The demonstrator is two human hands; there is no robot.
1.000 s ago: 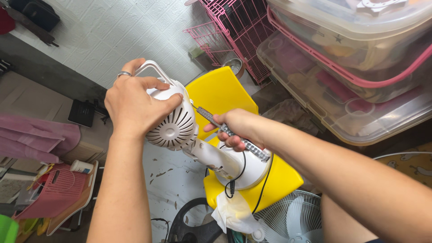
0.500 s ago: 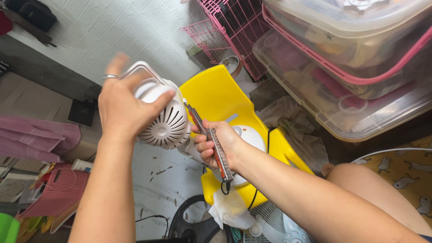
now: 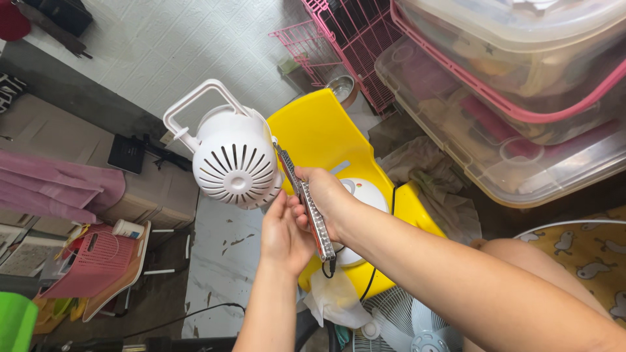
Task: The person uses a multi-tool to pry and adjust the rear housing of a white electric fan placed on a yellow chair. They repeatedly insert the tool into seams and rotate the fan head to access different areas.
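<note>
both hands (image 3: 306, 221) on silver tool (image 3: 306, 202) beside white fan motor (image 3: 235, 160).

My round plastic fan housing (image 3: 233, 160) is white, its back slotted in radiating lines; the moulded plastic stool (image 3: 326, 133) is yellow (glossy); wire cage (image 3: 339, 32) pink.

A white fan motor housing (image 3: 233, 156) with slotted vents and a loop handle at 11 o'clock; a slim metal screwdriver (image 3: 306, 199) slants toward 5 o'clock.
</note>
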